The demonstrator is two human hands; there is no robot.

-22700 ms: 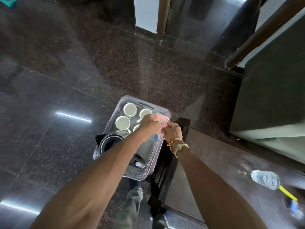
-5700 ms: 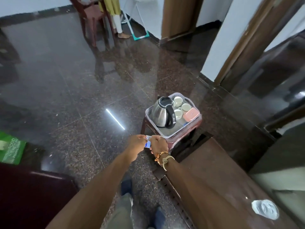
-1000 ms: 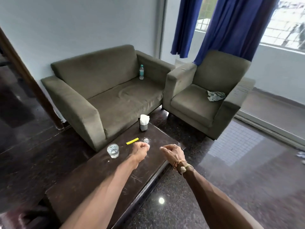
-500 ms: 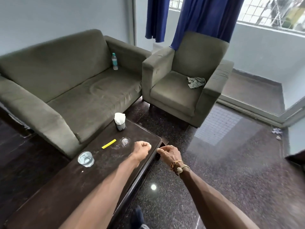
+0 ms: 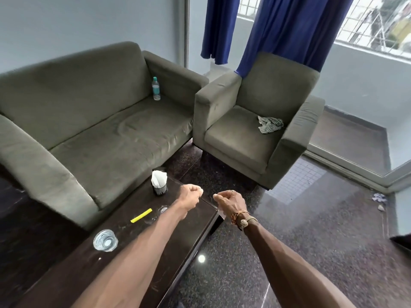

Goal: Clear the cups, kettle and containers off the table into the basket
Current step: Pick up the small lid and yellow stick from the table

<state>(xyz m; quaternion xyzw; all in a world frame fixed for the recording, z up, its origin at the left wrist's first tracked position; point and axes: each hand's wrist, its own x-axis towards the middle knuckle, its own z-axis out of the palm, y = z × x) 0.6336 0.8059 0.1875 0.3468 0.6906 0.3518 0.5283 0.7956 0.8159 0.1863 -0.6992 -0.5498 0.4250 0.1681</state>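
glass [image 5: 105, 240] on table [image 5: 66, 274], well apart from left grip [image 5: 190, 195] and right grip [image 5: 231, 201].

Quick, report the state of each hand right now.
Left hand: closed in a fist, nothing visible in it.
Right hand: fingers curled shut, nothing visible in it.

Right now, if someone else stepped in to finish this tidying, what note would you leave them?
Left grip: fingers curled, holding nothing. Right grip: the same.
On the coffee table: a glass of water, a second glass partly hidden by the left arm, a yellow pen, a tissue holder.
The basket is out of view; no kettle or cups show on the table.
Left to do: probably both glasses into the basket.
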